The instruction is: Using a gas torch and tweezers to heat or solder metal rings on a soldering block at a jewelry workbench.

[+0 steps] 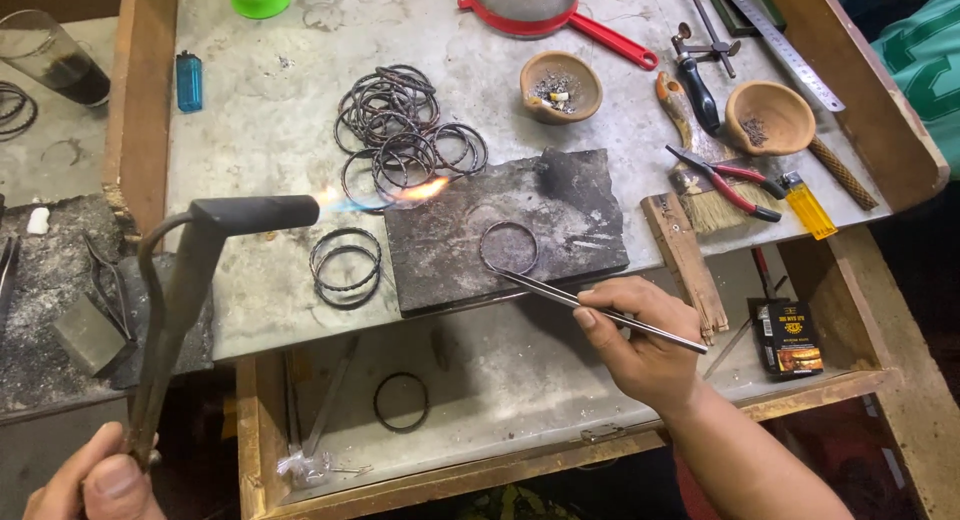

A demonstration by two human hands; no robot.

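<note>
- Fingers of right hand (640, 340) pinched closed round long steel tweezers (590, 306); tweezer tips touch near rim of a dark wire ring (508, 247).
- Ring lies flat on dark slate block (510, 230), right of block's centre.
- Left hand (95, 480), at bottom left edge of view, closed round the handle of a gas torch (215, 230); fingers wrapped tight, only partly in view.
- Torch lit: flame (400, 193) runs rightward over block's upper left corner, well short of the ring.
- Step in hand, by judgement: ring being positioned or steadied with tweezers before heating; flame not yet on it.
- Next move would call for swinging the nozzle right so the flame reaches the ring, tweezers keeping it from sliding; heap of rings near the flame path is a hazard.
- Heap of similar rings (405, 130) just behind block; two more rings (346, 267) left of block; one ring (401, 401) in open drawer below.
- Containers: clay bowl (561, 86) holds grey ash and a stub; second clay bowl (770, 118) holds a little dark residue.
- Glass (50, 55) at far left holds dark liquid.
</note>
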